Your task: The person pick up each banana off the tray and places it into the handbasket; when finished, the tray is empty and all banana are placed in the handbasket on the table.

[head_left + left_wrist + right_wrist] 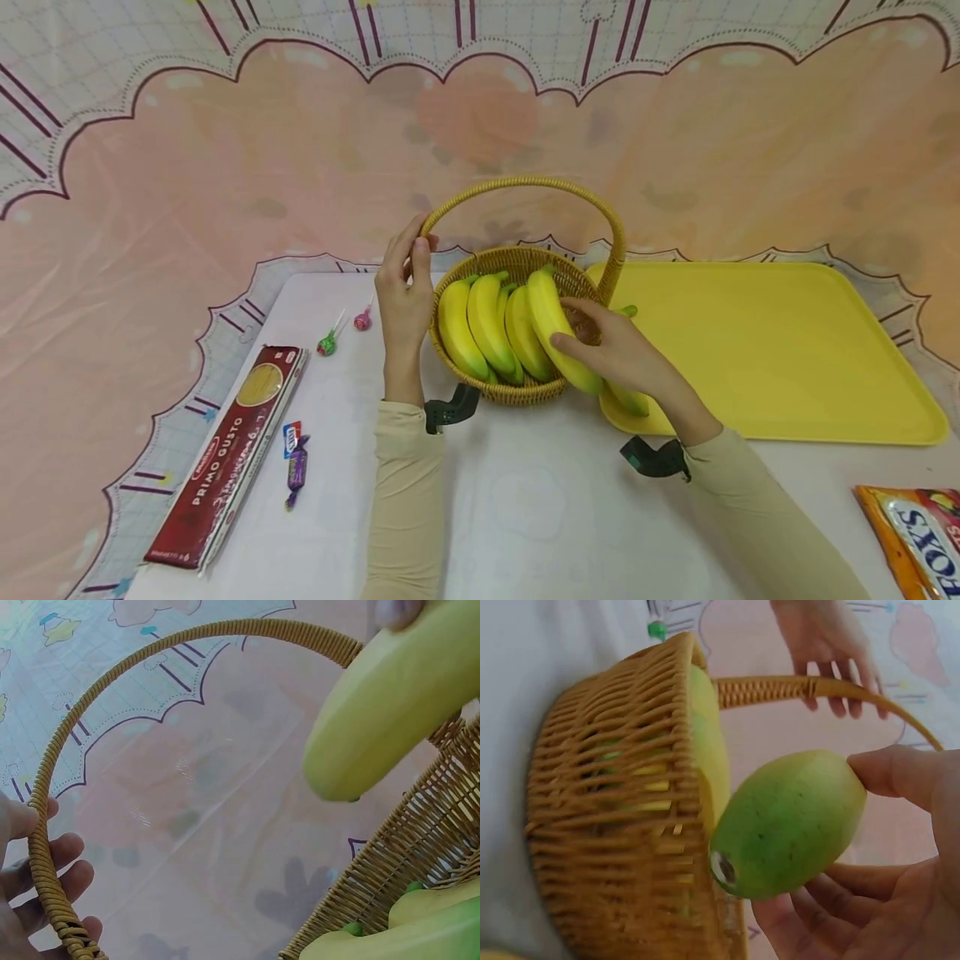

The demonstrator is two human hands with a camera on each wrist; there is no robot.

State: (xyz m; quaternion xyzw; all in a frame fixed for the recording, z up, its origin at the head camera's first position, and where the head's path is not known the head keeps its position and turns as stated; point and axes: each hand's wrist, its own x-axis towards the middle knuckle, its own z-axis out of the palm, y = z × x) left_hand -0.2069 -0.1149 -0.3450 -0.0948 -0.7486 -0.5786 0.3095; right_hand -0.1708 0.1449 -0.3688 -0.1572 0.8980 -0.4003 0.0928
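A wicker basket (525, 393) with a tall arched handle (142, 652) stands on the white table, with several yellow bananas (491, 321) lying inside. My left hand (407, 292) holds the left side of the handle, its fingers wrapped loosely around it in the left wrist view. My right hand (622, 346) grips one banana (551, 321) between thumb and fingers, over the basket's right side. The green tip of that banana faces the camera in the right wrist view. Another banana (633, 403) lies at the tray's left edge, partly hidden beneath my right hand.
A yellow tray (780, 350) lies right of the basket. On the left are a red spaghetti pack (228, 458), a green lollipop (327, 343), a pink lollipop (363, 319) and a purple wrapped candy (297, 468). An orange snack bag (911, 533) sits at the lower right.
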